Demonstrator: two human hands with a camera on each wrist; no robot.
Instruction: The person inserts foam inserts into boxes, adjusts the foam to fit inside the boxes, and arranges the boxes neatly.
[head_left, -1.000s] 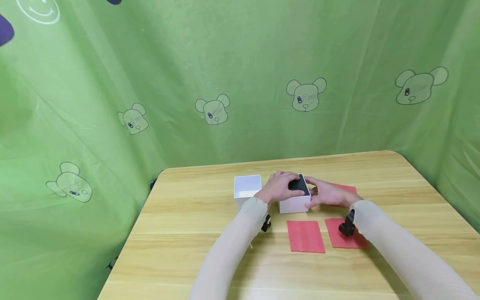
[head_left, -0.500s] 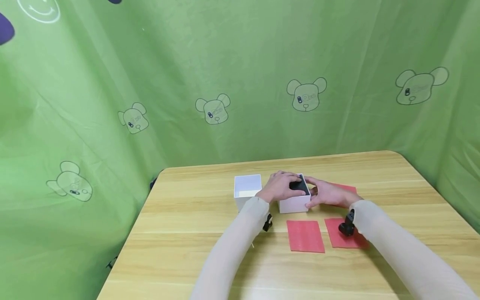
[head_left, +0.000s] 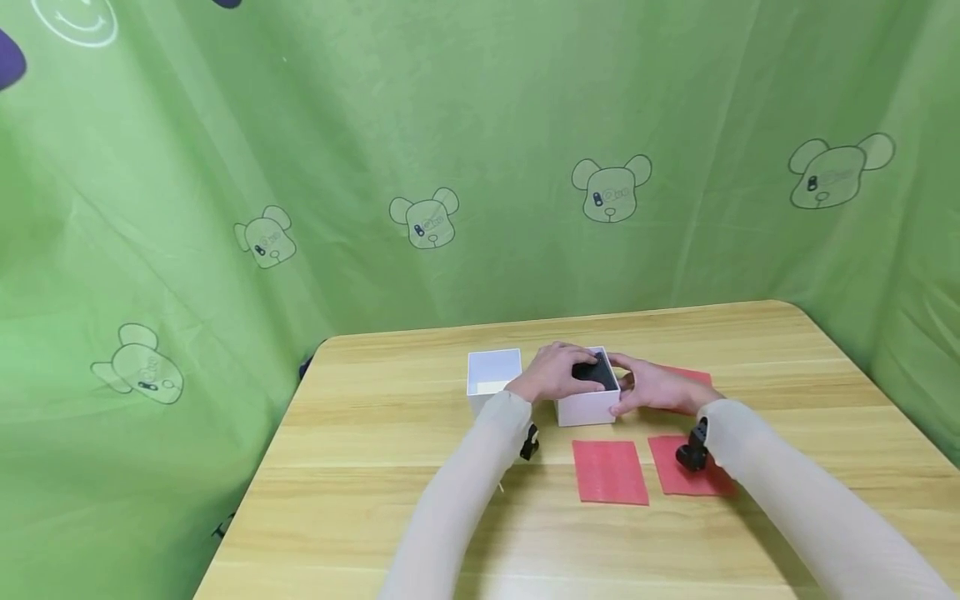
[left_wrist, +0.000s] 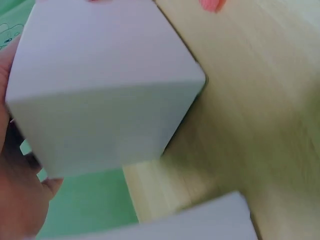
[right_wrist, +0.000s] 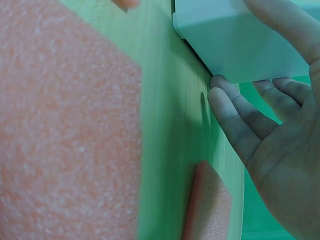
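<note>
A white square box (head_left: 587, 410) stands with its top uncovered, and a flat-topped black block (head_left: 597, 375) sits within its rim. From above, my left hand (head_left: 555, 373) pinches the block, thumb at the near edge and fingers toward the far edge; the palm hides part of it. My right hand (head_left: 660, 386) holds the box's right side, thumb near the front corner and fingers farther back. In the right wrist view, fingertips (right_wrist: 222, 102) lie close to the box's lower edge. In the left wrist view the box wall (left_wrist: 105, 55) fills the upper left.
Left of the box, partly behind my left wrist, stands a second open white box (head_left: 495, 365) with a pale piece inside. Red foam sheets lie on the wooden table (head_left: 360, 450): one in front (head_left: 611, 473), one under my right wrist (head_left: 671, 471), another behind my right hand (head_left: 693, 375).
My left hand has shifted very slightly left, and the black block appears a little lower in the box, with more of the right inner rim showing. My right hand stays where it was.
</note>
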